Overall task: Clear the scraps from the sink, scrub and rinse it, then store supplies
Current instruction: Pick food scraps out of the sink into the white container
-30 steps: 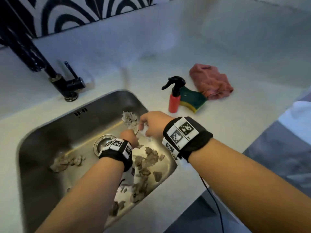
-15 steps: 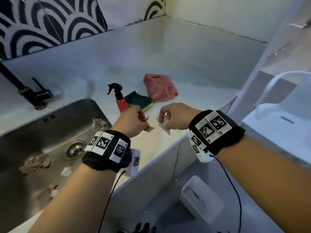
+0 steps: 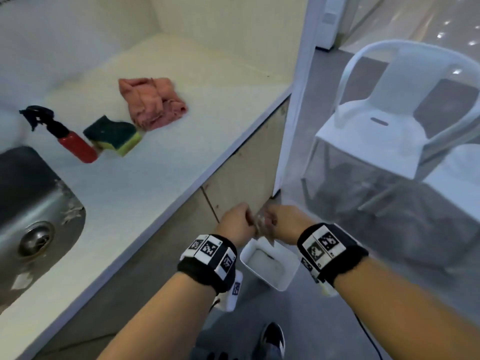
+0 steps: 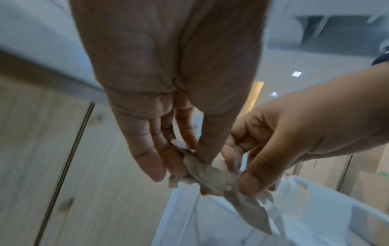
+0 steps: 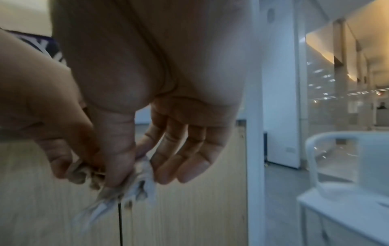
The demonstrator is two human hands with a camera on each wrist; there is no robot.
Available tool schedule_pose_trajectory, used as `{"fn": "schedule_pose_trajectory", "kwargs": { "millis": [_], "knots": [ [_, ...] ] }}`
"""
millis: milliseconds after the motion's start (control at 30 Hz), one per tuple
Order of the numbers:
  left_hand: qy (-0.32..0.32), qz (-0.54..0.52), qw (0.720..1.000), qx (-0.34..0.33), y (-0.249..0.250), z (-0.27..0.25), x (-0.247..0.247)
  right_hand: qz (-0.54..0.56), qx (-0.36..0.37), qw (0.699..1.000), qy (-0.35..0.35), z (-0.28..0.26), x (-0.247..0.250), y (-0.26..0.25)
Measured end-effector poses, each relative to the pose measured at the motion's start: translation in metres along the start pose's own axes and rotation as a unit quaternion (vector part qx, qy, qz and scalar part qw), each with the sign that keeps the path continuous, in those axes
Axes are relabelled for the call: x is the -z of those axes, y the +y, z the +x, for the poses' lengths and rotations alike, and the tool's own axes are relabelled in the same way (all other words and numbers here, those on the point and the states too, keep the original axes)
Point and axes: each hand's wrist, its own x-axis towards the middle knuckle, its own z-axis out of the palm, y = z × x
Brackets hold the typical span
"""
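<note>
A white counter (image 3: 161, 162) runs along the left of the head view above pale wood cabinet doors (image 3: 249, 165), with a white plastic chair (image 3: 384, 120) standing behind a glass panel to the right. The steel sink (image 3: 33, 203) is set into the counter's left end, its drain (image 3: 36, 239) in view and a few pale scraps (image 3: 70, 211) stuck to its right wall. On the counter beyond the sink lie a crumpled pink cloth (image 3: 152, 102), a green and yellow sponge (image 3: 114, 135) and a red spray bottle (image 3: 70, 140) with a black trigger head, the sponge touching the bottle's side. A white bin (image 3: 270, 266) sits on the floor in front of the cabinets, directly under both hands. The left hand (image 3: 237, 224) and right hand (image 3: 284, 220) meet above the bin, each wearing a black wristband with printed markers. Between them is a wad of wet, crumpled paper scraps (image 4: 210, 176): the left hand pinches one end between thumb and fingertips, while the right hand grips the other end between thumb and forefinger, its other 3 fingers hanging loosely. A torn strip of the wad dangles toward the bin's rim. A dark shoe (image 3: 272, 339) shows on the grey floor below.
</note>
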Motion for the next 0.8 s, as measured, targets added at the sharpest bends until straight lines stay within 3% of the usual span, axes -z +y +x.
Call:
{"fn": "schedule_pose_trajectory", "kwargs": {
  "millis": [200, 400, 667, 800],
  "knots": [
    [-0.057, -0.009, 0.998, 0.037, -0.036, 0.034, -0.07, 0.021, -0.045, 0.998, -0.045, 0.018, -0.058, 0.048],
    [-0.126, 0.057, 0.989, 0.048, -0.065, 0.059, -0.103, 0.044, -0.096, 0.993, -0.052, 0.038, -0.105, 0.082],
    [-0.098, 0.039, 0.994, 0.038, -0.071, 0.062, -0.093, 0.049, -0.099, 0.993, -0.044, 0.045, -0.105, 0.079],
    [-0.042, 0.032, 0.999, 0.013, -0.059, 0.051, -0.065, 0.048, -0.057, 0.997, -0.018, 0.044, -0.078, 0.053]
  ]
}}
